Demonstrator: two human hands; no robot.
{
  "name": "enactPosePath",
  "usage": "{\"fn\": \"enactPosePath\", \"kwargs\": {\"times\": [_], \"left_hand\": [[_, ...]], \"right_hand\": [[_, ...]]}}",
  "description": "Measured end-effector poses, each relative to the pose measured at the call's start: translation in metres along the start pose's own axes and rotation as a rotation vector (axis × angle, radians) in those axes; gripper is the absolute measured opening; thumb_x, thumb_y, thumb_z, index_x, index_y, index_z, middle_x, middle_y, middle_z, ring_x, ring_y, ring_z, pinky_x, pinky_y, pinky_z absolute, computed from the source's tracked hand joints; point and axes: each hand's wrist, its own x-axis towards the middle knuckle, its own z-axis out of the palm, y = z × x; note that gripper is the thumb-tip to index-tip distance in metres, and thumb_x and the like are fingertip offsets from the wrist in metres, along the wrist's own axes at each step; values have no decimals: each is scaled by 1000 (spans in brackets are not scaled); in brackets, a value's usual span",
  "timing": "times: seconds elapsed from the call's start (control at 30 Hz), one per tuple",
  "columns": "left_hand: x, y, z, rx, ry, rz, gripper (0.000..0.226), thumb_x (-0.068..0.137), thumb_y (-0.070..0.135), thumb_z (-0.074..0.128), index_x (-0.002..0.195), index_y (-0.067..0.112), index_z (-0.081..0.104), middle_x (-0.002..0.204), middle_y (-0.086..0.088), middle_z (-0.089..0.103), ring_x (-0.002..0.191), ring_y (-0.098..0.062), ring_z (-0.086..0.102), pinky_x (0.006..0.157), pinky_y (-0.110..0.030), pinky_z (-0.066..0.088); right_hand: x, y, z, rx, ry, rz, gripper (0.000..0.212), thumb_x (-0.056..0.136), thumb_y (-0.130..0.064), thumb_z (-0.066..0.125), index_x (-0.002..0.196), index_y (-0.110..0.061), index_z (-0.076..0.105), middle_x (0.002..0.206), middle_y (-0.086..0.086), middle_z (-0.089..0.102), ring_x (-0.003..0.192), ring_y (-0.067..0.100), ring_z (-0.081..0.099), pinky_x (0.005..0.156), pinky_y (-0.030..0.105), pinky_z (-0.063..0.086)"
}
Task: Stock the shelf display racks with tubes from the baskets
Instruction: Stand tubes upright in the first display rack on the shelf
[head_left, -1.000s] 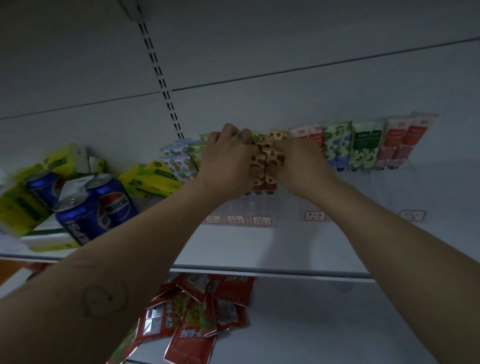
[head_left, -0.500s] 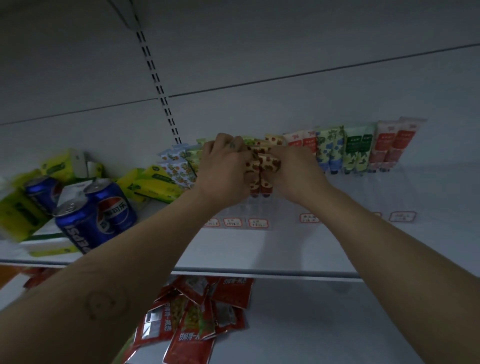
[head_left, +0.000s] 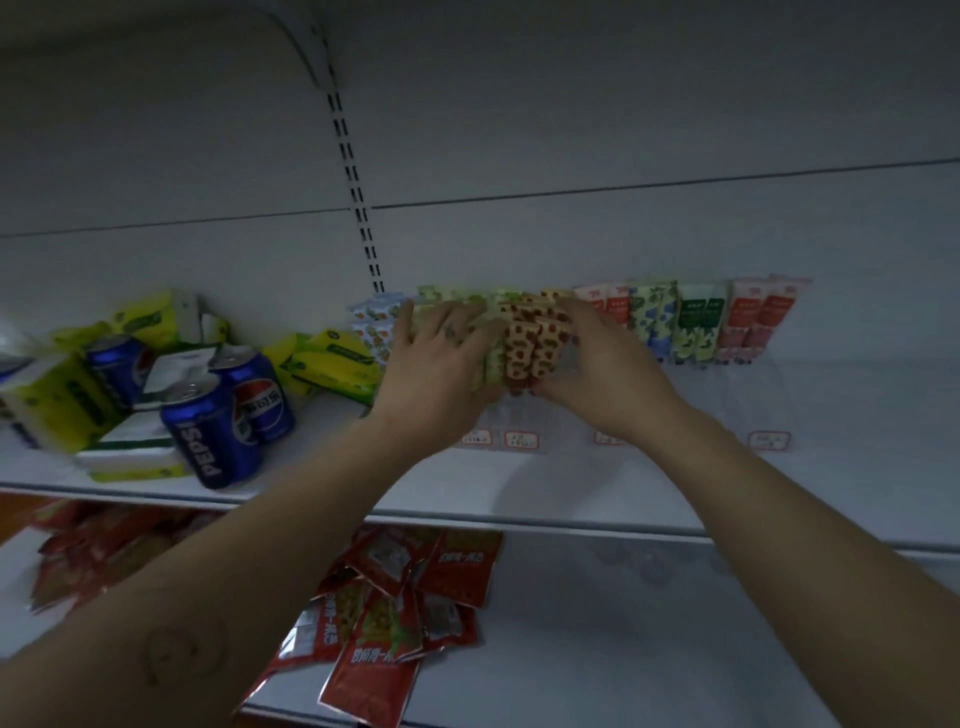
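spotted brown tubes (head_left: 535, 348), upright with caps down, side by side in the clear display rack (head_left: 727, 400) at the back of the upper shelf (head_left: 519, 483), near the middle of the tube row. flanked by two bare hands. left hand (head_left: 441, 364) at 9 o'clock of them, fingers spread and fairly straight, laid flat over pale green tubes (head_left: 480, 325) just beside, thumb low near the caps. right hand (head_left: 608, 369) at 3 o'clock, fingers close together and touching the outer spotted tube, thumb tucked under at 6 o'clock by the caps; gripping or only steadying, hard to tell in the dim, blurred view. onward at 3 o'clock along the rack: red-and-white tubes (head_left: 605, 301), blue-flowered tubes (head_left: 652, 317), dark green tubes (head_left: 698, 322), pink tubes (head_left: 758, 317), all upright and in pairs. orange-patterned tubes (head_left: 371, 332) at the 9 o'clock end of the row. small price labels (head_left: 521, 440) on the rack front at 6 o'clock. farther out at 9 o'clock on the same shelf: yellow-green tissue packs (head_left: 332, 358), then blue pepsi cans (head_left: 218, 426) close together among more packs. slotted upright (head_left: 358, 197) on the back wall at 11 o'clock. red snack packets (head_left: 415, 597) heaped on the lower shelf (head_left: 675, 649) at 6 o'clock.
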Motion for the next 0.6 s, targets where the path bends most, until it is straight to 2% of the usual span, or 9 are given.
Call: {"fn": "enactPosePath", "kwargs": {"times": [0.13, 0.2, 0.23, 0.3, 0.37, 0.47, 0.53, 0.6], "left_hand": [[-45, 1, -6, -2, -1, 3, 66, 77, 49, 70, 134, 21, 50, 139, -7, 47, 131, -32, 39, 110, -57, 26], [-71, 5, -6, -40, -5, -17, 66, 78, 51, 69, 133, 20, 51, 139, -7, 48, 131, -31, 40, 108, -53, 30], [-84, 8, -5, -65, -3, -33, 66, 78, 51, 69, 133, 19, 51, 138, -6, 49, 130, -31, 42, 107, -51, 33], [-114, 13, -3, -119, 13, -73, 62, 80, 50, 63, 131, 17, 52, 136, -6, 51, 127, -29, 44, 101, -46, 36], [-144, 19, 1, -155, 32, -113, 58, 80, 50, 53, 128, 18, 54, 132, -4, 54, 123, -26, 46, 94, -42, 37], [-193, 27, 17, -182, -8, -157, 54, 75, 47, 64, 122, 22, 56, 124, 1, 56, 115, -24, 48, 85, -38, 35], [-224, 33, 34, -207, -98, -195, 54, 71, 46, 69, 119, 23, 58, 119, 2, 57, 110, -24, 49, 80, -36, 35], [-255, 42, 54, -240, -256, -246, 54, 72, 50, 67, 118, 22, 58, 116, 1, 57, 108, -26, 50, 81, -38, 39]], "right_hand": [[-26, -21, 12, -194, 40, -31, 97, 74, -42, 76, 150, -19, 20, 156, 10, 17, 142, 29, 18, 115, 41, 24], [-42, -33, 21, -286, 37, -50, 98, 77, -48, 72, 151, -19, 15, 159, 9, 4, 146, 28, 5, 119, 42, 11], [-52, -40, 25, -317, 22, -74, 97, 79, -49, 70, 152, -18, 14, 159, 9, 3, 146, 29, 3, 118, 42, 9], [-75, -52, 37, -342, -10, -170, 94, 79, -47, 71, 150, -14, 20, 157, 13, 14, 143, 33, 12, 116, 42, 15], [-101, -56, 51, -310, -63, -289, 88, 74, -38, 76, 145, -8, 34, 148, 18, 33, 136, 36, 31, 111, 45, 28], [-142, -48, 77, -341, -187, -409, 78, 67, -38, 79, 131, -6, 50, 128, 15, 54, 117, 32, 52, 97, 41, 45], [-163, -41, 94, -363, -313, -416, 68, 70, -42, 77, 125, -8, 53, 118, 12, 57, 106, 30, 57, 88, 37, 50], [-180, -32, 112, -359, -515, -306, 63, 83, -43, 67, 132, -11, 45, 125, 9, 50, 112, 28, 51, 90, 36, 45]]}}
